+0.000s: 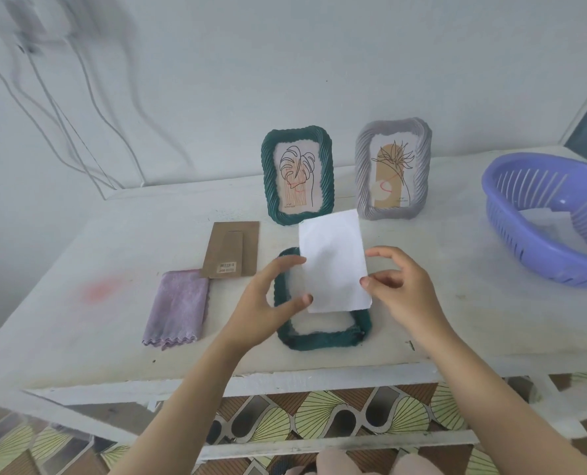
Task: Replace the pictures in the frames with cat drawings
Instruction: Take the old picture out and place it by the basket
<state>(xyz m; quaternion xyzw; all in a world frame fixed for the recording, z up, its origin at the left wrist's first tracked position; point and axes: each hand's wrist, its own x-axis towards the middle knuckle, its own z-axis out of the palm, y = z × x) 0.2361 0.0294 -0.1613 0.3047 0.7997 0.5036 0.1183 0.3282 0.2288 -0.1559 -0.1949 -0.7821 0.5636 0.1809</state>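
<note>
Two bare forearms rise from the bottom edge of the frame to the middle, where the left hand (268,299) and right hand (403,286) stand apart with a white sheet (333,262) between them. The left thumb and forefinger curl onto the sheet's left edge; the right thumb tip and forefinger meet its right edge, so both hands hold it by its sides. Only a blank white face is turned to the camera, so I cannot tell whether anything is drawn on the sheet. It hangs tilted over the upper part of an empty green frame (323,339) that lies flat on the white table (79,337), directly under the hands. Left of centre lies a brown cardboard backing (232,250) with a barcode label, and just below it, touching its lower corner, a folded purple cloth (179,308). Behind the sheet, 2 frames stand upright: a green frame (297,176) with a leaf line drawing and, to its right, a grey frame (393,169) with a plant drawing. At the right edge, well apart from the hands, sits a purple slotted basket (552,248).
</note>
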